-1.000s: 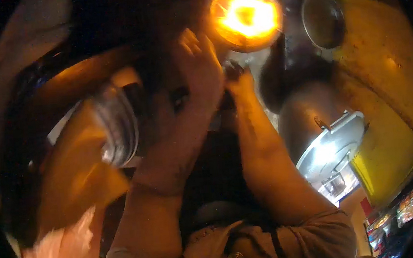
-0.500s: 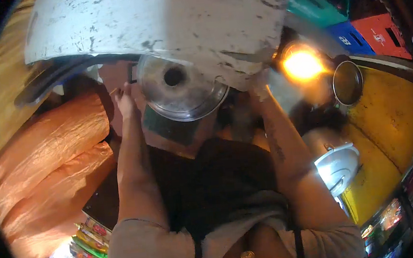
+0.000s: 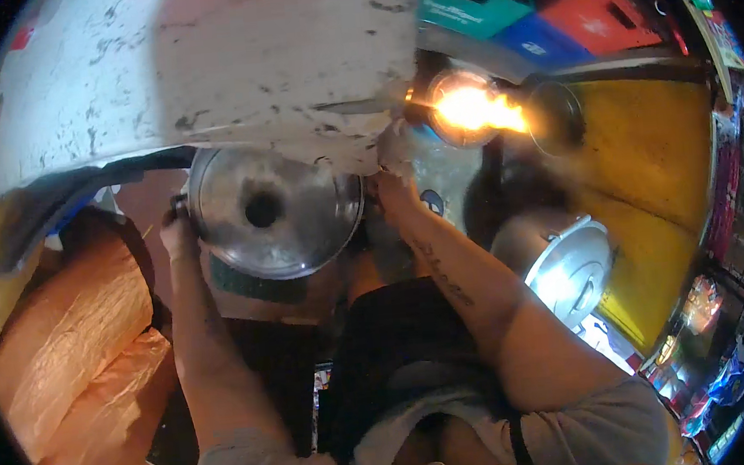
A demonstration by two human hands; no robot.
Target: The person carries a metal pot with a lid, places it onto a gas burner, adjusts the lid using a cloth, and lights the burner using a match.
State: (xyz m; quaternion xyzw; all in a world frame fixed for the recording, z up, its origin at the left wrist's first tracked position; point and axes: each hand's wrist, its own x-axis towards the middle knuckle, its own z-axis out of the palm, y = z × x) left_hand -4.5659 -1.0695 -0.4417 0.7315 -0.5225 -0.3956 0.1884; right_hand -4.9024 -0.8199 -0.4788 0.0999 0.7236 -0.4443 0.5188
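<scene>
A round shiny metal pot (image 3: 309, 211) with a dark circle in its middle is between my hands. On its left side, my left hand (image 3: 178, 233) is closed round a small dark handle (image 3: 180, 206). My right hand (image 3: 393, 191) is at the opposite side of the rim, closed where the other handle would sit; its fingers are partly hidden. A pale, crumpled-looking patch (image 3: 394, 148) shows by that hand, and I cannot make out what it is. The large scuffed white panel (image 3: 246, 76) overhangs the pot's far rim.
A burner with tall orange flame (image 3: 471, 107) burns right of my right hand. Nearer stands a lidded silver pot (image 3: 571, 269) beside a yellow panel (image 3: 646, 167). Green (image 3: 459, 7), blue (image 3: 541, 43) and red (image 3: 599, 13) crates stand behind. Orange sheeting (image 3: 73, 317) bulges at left.
My left hand has come up to the pot's handle and closed on it. My right hand has moved in against the pot's right side. The whole view has shifted, with the burner now further left.
</scene>
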